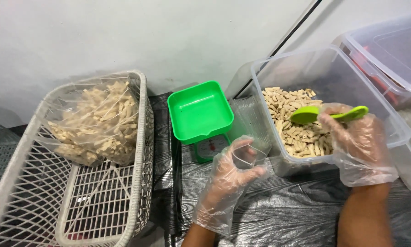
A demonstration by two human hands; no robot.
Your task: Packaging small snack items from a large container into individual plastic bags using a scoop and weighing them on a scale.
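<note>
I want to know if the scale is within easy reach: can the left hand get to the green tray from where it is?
Probably yes: the left hand, holding a clear bag, sits just below the green tray, with nothing between them.

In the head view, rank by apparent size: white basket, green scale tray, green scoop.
1. white basket, by far the largest, though it sits nearest the camera.
2. green scale tray.
3. green scoop, held in the right hand, partly hidden.

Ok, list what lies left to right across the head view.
White mesh basket holding a clear bag of beige sticks → green scale tray → left hand gloved, pinching a small clear bag → clear tub of sticks, where the right hand holds a green scoop.
</note>
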